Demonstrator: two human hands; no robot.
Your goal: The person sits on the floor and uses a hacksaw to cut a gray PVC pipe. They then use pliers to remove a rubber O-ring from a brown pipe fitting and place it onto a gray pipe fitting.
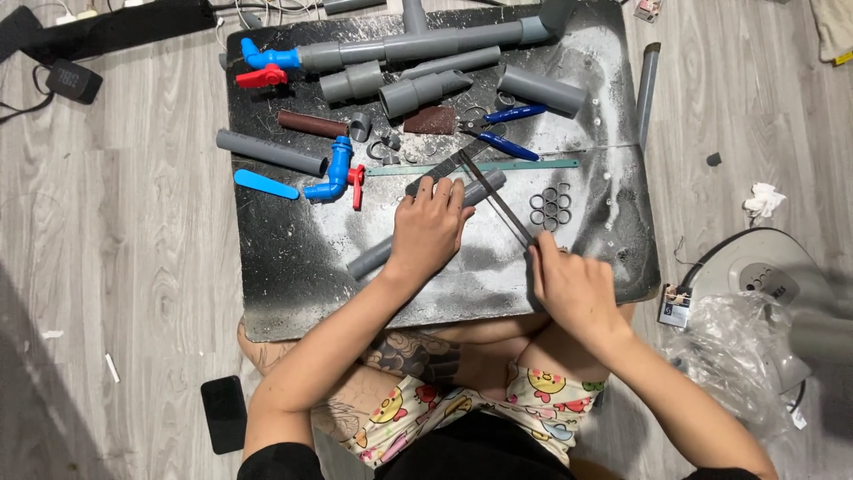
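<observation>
On the black work board (284, 293), I see the left hand (429, 229) pressing a grey pipe (373, 258) flat, steadying it for cutting. The right hand (573, 289) is clenched around a hacksaw blade (498, 197) laid across the pipe, beside cut grey rings (550, 207).

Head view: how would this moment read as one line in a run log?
left hand: pressing grey pipe onto black board | right hand: grip on hacksaw, blade across pipe | cut rings beside
</observation>
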